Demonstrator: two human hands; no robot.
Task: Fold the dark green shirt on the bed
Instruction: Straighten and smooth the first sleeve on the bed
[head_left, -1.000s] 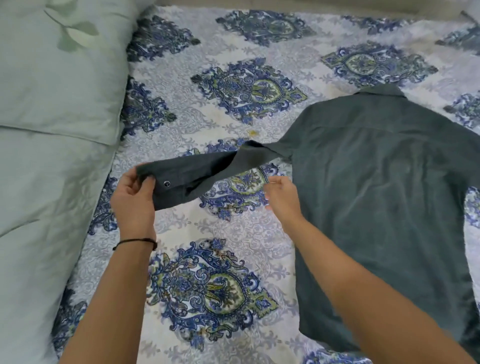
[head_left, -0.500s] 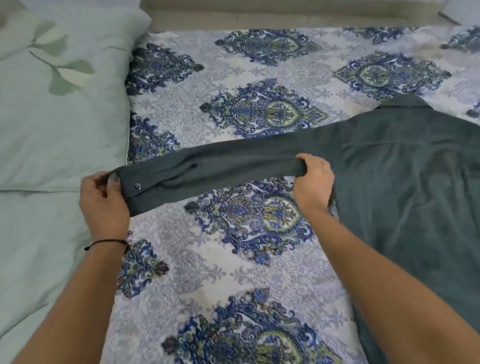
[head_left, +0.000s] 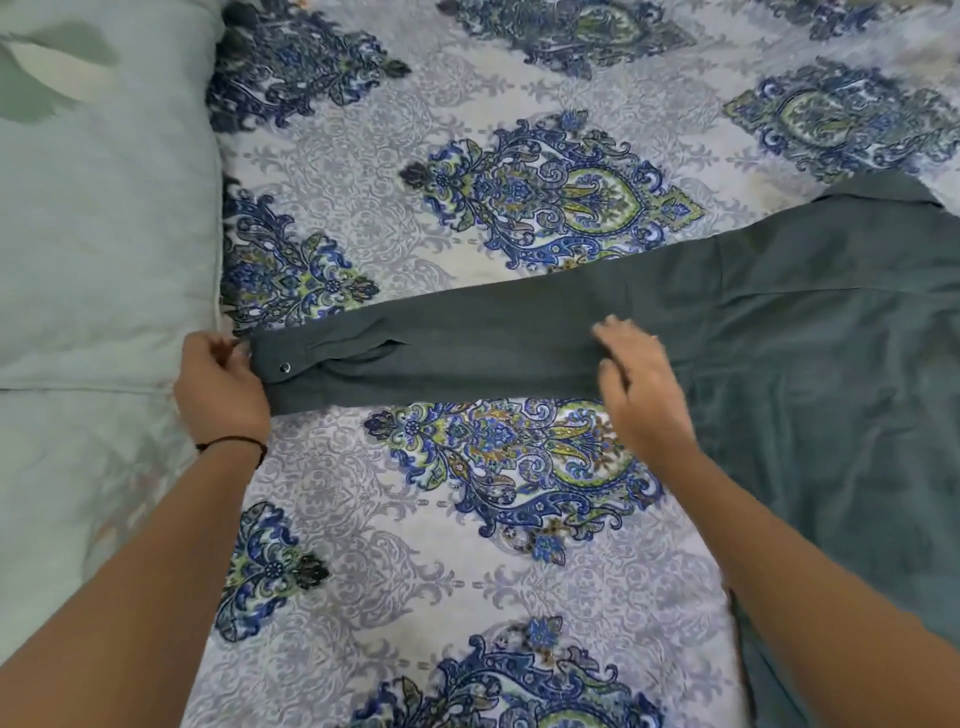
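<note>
The dark green shirt (head_left: 831, 364) lies back-up on the right side of the bed, its collar at the far right edge. Its left sleeve (head_left: 493, 343) stretches flat and straight out to the left across the bedspread. My left hand (head_left: 218, 384) pinches the buttoned cuff (head_left: 283, 371) at the sleeve's end, beside the pillows. My right hand (head_left: 636, 384) hovers flat and open over the sleeve near the armpit, fingers spread and slightly blurred, holding nothing.
The bed is covered by a white bedspread (head_left: 415, 571) with blue and green medallions. Two pale green pillows (head_left: 93, 234) lie along the left side, right behind my left hand. A black band circles my left wrist.
The sleeve has been pulled out straight and laid flat on the bed. My right hand has let go of it and opened. My left hand stays on the cuff.
</note>
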